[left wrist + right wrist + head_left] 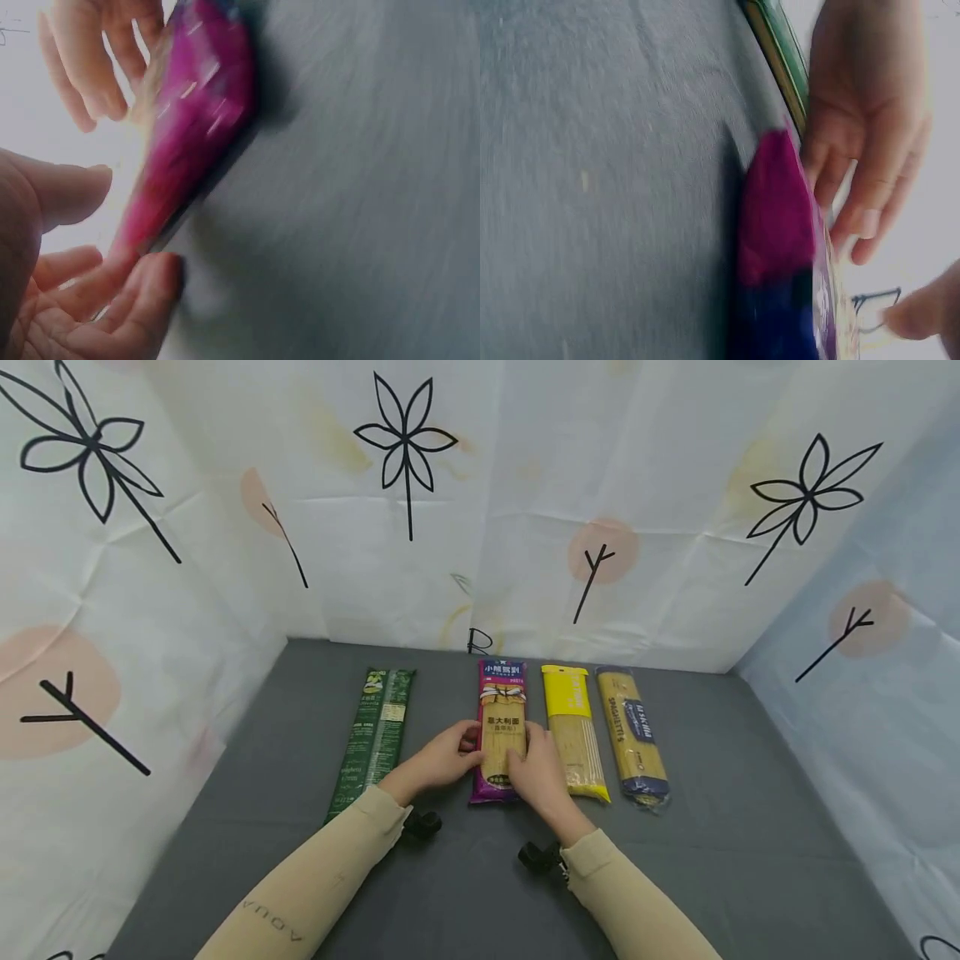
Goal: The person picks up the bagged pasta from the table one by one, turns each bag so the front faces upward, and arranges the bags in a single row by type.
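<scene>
A purple-and-pink pack of spaghetti point(504, 718) with a clear window lies on the grey table, its printed face up. My left hand point(447, 755) is at its left edge; in the left wrist view, its fingertips point(161, 277) reach the pack's purple side and the thumb stands apart. My right hand point(538, 770) is at the right edge, its thumb over the pack's front in the head view. The right wrist view shows that thumb point(915, 311) raised off the wrapper, beside the pack's purple end point(776, 210).
To the left lies a green spaghetti pack point(367, 739). On the right are a yellow-topped pack point(573, 727) and a spaghetti pack with a blue label point(630, 731). A white patterned cloth point(525, 468) rises behind and beside the grey tabletop point(465, 893).
</scene>
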Available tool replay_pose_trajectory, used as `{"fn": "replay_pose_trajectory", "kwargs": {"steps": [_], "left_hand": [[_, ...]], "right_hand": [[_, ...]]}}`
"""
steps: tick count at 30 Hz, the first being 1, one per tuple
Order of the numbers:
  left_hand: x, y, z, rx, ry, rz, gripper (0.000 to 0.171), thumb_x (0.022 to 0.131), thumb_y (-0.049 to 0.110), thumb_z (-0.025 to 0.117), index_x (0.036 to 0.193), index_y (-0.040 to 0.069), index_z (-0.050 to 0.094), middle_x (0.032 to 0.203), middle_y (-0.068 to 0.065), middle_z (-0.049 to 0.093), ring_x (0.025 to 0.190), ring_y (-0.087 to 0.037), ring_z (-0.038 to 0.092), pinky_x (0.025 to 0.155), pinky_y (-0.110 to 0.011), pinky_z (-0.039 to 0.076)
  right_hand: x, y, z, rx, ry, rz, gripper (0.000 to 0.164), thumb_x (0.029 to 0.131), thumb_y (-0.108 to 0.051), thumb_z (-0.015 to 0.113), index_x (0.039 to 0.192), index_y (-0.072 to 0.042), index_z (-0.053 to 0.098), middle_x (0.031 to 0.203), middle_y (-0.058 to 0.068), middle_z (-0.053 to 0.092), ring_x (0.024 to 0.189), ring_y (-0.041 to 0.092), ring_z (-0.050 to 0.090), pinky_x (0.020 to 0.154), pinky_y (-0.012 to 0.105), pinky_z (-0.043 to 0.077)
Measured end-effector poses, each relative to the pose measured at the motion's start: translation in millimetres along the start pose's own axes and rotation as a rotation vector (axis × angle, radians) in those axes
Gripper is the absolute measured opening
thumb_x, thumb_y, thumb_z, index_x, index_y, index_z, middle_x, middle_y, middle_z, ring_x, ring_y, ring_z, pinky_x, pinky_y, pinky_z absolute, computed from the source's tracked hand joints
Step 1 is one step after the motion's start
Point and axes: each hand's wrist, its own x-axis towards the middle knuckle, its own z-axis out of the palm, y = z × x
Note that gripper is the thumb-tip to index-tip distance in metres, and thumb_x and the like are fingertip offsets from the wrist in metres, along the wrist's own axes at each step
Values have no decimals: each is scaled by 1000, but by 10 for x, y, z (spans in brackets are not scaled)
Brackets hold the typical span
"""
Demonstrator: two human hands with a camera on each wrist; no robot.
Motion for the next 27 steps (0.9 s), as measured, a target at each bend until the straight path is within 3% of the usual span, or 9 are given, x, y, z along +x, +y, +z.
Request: {"fn": "replay_pose_trajectory", "kwargs": {"steps": [3,5,11,18,27], "left_hand": [[-28,15,-192,59,27,20,58,97,23,61,147,8,37,139,-11,49,117,-26,55,91,-43,48],[-51,7,-326,83,54,34,57,97,22,61,147,8,37,139,-11,49,117,-25,55,91,-44,48],[-100,-78,-677,111,141,73,55,97,23,61,145,5,39,137,-14,49,120,-29,52,95,-45,45],[-70,-183,-921,144,159,59,57,97,27,60,146,7,38,140,-14,45,126,-32,46,97,-48,43],[8,-487,-1209,234,219,17,56,98,31,59,145,8,40,144,-16,40,133,-38,32,101,-57,35]], "right_hand": [[-41,-91,51,92,70,-69,51,94,-19,62,139,-1,46,123,15,49,107,28,51,90,45,46],[-69,-162,86,167,67,-110,48,95,-20,62,138,-4,47,125,13,49,111,27,51,92,45,46],[-149,-350,251,323,-55,-143,49,95,-27,63,138,-9,46,127,14,52,104,22,56,88,39,51],[-262,-443,480,351,-165,-173,55,94,-34,63,139,-8,45,127,17,52,102,24,59,83,37,52],[-317,-574,708,403,-311,-117,66,92,-44,64,144,-10,42,126,11,54,109,24,54,86,41,49]]}}
